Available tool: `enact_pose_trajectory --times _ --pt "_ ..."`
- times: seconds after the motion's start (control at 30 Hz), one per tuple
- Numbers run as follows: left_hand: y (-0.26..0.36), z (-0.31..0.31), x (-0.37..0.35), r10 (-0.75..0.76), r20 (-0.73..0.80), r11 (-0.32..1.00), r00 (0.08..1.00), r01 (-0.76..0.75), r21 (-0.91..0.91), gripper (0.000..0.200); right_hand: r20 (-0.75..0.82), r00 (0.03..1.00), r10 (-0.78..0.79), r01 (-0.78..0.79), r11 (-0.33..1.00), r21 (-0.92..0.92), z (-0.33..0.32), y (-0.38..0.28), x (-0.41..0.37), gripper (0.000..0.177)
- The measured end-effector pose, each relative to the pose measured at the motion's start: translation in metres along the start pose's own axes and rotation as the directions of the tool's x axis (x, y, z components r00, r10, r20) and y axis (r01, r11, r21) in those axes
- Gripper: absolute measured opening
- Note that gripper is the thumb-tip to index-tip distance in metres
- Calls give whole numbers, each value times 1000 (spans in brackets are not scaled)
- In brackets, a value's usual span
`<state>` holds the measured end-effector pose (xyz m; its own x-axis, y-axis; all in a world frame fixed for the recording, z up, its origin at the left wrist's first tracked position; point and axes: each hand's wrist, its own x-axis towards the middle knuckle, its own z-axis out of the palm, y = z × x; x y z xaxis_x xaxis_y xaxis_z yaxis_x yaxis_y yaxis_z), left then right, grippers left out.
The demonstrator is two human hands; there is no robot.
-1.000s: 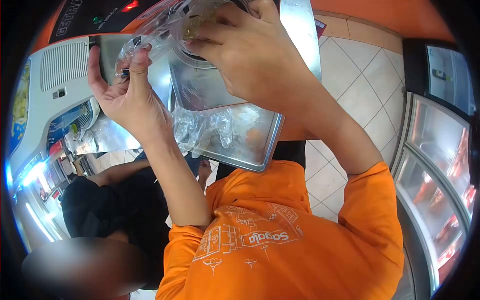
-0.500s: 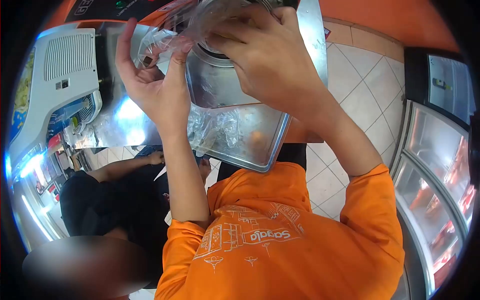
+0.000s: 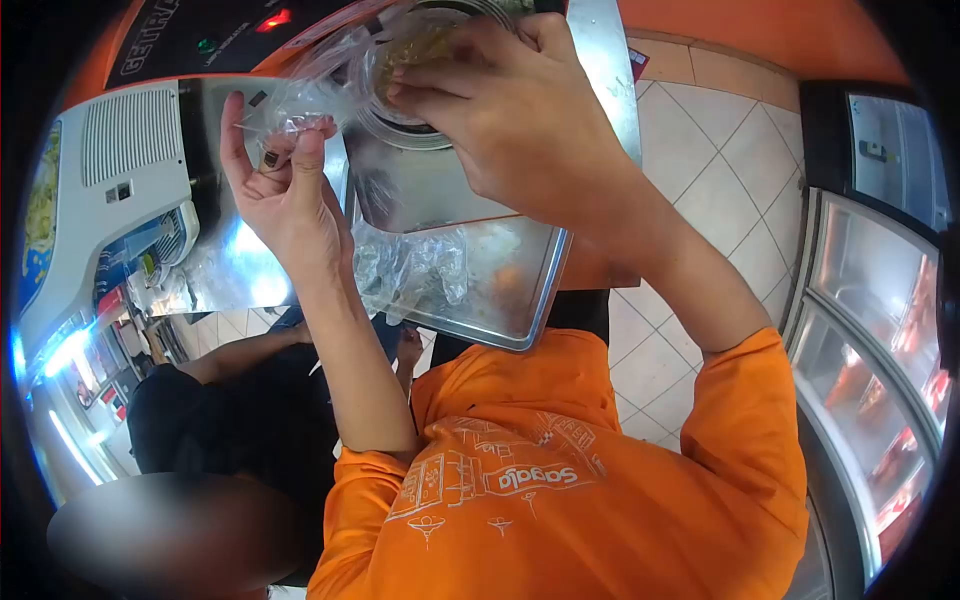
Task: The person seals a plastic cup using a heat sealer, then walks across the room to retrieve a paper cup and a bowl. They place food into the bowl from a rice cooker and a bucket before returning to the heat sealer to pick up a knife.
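The left hand (image 3: 290, 205) sits farther from the right hand (image 3: 530, 120) than 0.5 seconds ago, so the clear bag (image 3: 310, 85) pinched in its fingers spans a wider gap. The right hand's fingers curl around a yellow-green clump (image 3: 408, 60), perhaps inside the bag. The tray (image 3: 500, 337) holds crumpled plastic (image 3: 420, 265).

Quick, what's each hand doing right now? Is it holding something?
Left hand: holding clear plastic in a pinch.
Right hand: curled at some yellowish-green stuff; whether it's gripping any can't be told.
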<state>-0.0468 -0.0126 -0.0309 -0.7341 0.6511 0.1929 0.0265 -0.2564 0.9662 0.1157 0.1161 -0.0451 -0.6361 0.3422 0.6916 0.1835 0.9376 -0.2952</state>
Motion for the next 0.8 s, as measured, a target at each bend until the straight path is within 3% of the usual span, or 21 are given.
enact_pose_trajectory --times 0.13,0.2,0.23,0.3,0.47,0.53,0.57,0.63,0.7,0.77,0.8 --pt "3 15 1 -8 15 997 1000 9 -72 87 111 994 -8 5 1000 31 -5 1 4 26" --pt "12 27 -3 133 119 980 984 -148 131 92 93 995 34 -41 997 72 -6 -4 6 24" --pt "14 27 -2 129 111 980 985 -144 137 92 98 995 31 -39 996 81 -5 -5 5 24" --pt "13 26 3 196 173 824 965 -258 504 95 -39 998 46 -42 995 87 -2 -6 4 23" --pt "12 39 0 268 62 875 961 -270 403 69 -40 998 43 -41 998 46 13 -6 6 24" --pt "10 46 -2 298 39 848 954 -284 447 68 -53 989 -140 144 987 70 32 0 9 28" --pt "9 47 -3 335 17 822 942 -302 483 66 -51 990 -134 138 987 76 25 0 2 28" --pt "6 40 0 299 -1 874 954 -273 403 67 256 966 43 -85 984 158 -20 -12 20 28" --pt "6 32 1 219 -28 951 975 -207 229 69 309 949 58 -104 986 134 -22 -13 18 29" --pt "7 30 1 168 -27 963 985 -159 215 70 343 937 66 -106 990 98 -22 -13 16 29" --pt "5 29 2 148 -9 982 989 -146 119 70 327 943 60 -105 987 121 -22 -12 16 30"
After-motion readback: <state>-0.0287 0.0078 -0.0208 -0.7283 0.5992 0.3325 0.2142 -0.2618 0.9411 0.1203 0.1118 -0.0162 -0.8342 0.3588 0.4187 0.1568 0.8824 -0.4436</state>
